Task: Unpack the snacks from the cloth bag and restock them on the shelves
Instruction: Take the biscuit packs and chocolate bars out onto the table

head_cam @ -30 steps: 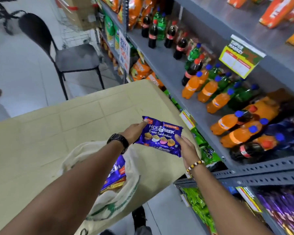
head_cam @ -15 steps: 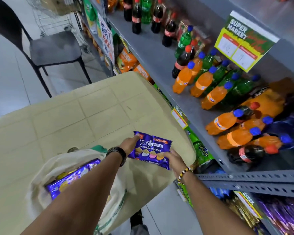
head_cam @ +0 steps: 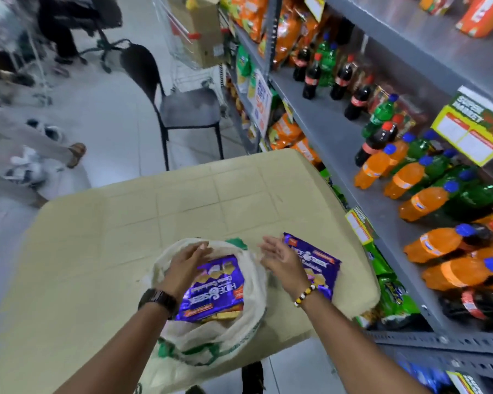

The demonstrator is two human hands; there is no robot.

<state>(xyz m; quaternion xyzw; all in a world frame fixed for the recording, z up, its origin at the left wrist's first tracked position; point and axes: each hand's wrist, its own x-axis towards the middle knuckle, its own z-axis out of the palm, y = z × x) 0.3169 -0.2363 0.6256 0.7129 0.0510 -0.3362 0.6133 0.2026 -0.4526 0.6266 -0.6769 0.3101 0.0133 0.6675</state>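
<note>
The left hand point(head_cam: 187, 263) is flat with its fingers straight and close together, reaching over the mouth of the cloth bag point(head_cam: 205, 341) and holding nothing; whether the fingertips touch the bag's far rim cannot be told. Just under its palm a purple Hide & Seek biscuit pack point(head_cam: 214, 288) lies face up inside the bag. The right hand point(head_cam: 279, 261) is loosely spread, palm turned inward, and empty; it hovers just beside the bag and over the left end of a second Hide & Seek pack point(head_cam: 322, 268), which lies flat on the beige table point(head_cam: 125, 223) near its right edge. A black watch point(head_cam: 158, 298) is on the left wrist and a bead bracelet point(head_cam: 303, 294) on the right. The bag sits at the table's near edge, hanging partly over it. Along the table's right side runs a grey metal shelf point(head_cam: 325, 132) carrying orange soda bottles point(head_cam: 410, 177) and cola bottles point(head_cam: 310, 78). Beyond the table's far edge a black chair point(head_cam: 182, 106) stands on a pale tiled floor.
</note>
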